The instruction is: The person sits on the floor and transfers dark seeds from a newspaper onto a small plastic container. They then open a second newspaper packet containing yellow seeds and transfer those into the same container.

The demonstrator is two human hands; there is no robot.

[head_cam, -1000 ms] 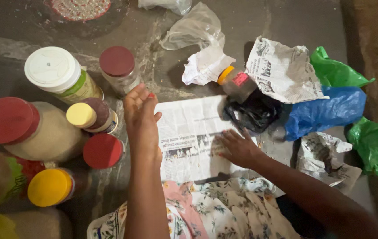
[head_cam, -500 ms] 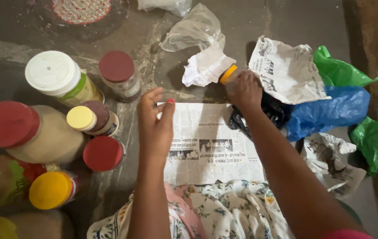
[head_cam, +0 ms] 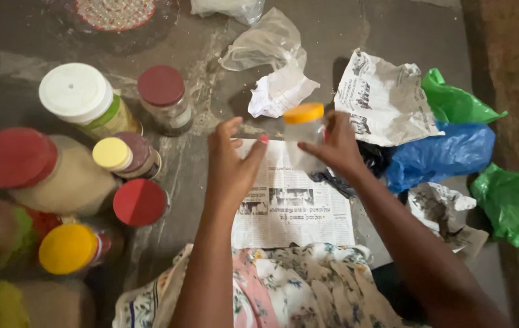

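Observation:
My right hand (head_cam: 339, 147) grips a small clear jar with an orange-yellow lid (head_cam: 303, 130) and holds it upright above a flat newspaper sheet (head_cam: 293, 200) spread on the floor. Just left of the jar, my left hand (head_cam: 232, 164) hovers with fingers apart and holds nothing. A black plastic bag (head_cam: 368, 159) lies partly hidden behind my right hand.
Several lidded jars stand at the left: a white-lidded one (head_cam: 80, 97), red-lidded ones (head_cam: 162, 91) (head_cam: 141, 201) (head_cam: 19, 161), yellow-lidded ones (head_cam: 113, 155) (head_cam: 70, 249). Crumpled newspaper (head_cam: 384, 100), blue bag (head_cam: 441, 155), green bags (head_cam: 511, 200), clear plastic (head_cam: 265, 42) lie at right and behind.
My right hand took hold of the orange-lidded jar near the black bag and lifted it over the newspaper. My left hand moved right toward the jar.

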